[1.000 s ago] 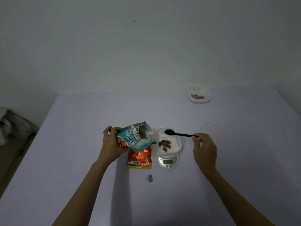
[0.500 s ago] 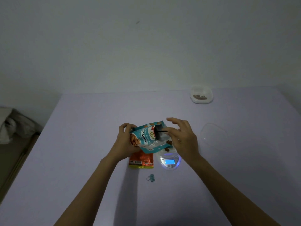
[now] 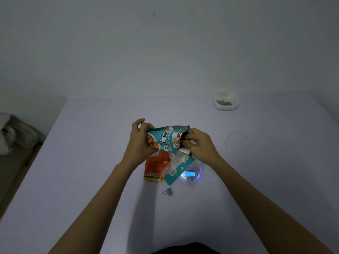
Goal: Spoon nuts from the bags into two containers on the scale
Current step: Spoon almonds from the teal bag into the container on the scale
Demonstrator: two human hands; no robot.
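Scooping step: left hand (image 3: 139, 142) grips the teal almond bag (image 3: 165, 140) just above the lit scale (image 3: 191, 174), right hand (image 3: 200, 145) curls at its mouth, grasp unclear; next move likely needs a level lift-out over the scale.

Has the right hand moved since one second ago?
Yes. The right hand went left, from right of the scale to the mouth of the teal bag, over the scale.

Dim, bluish light; soft shadows on the table (image 3: 91, 162), the scale (image 3: 191, 173) glowing blue, corners bending, detail perhaps slightly soft.
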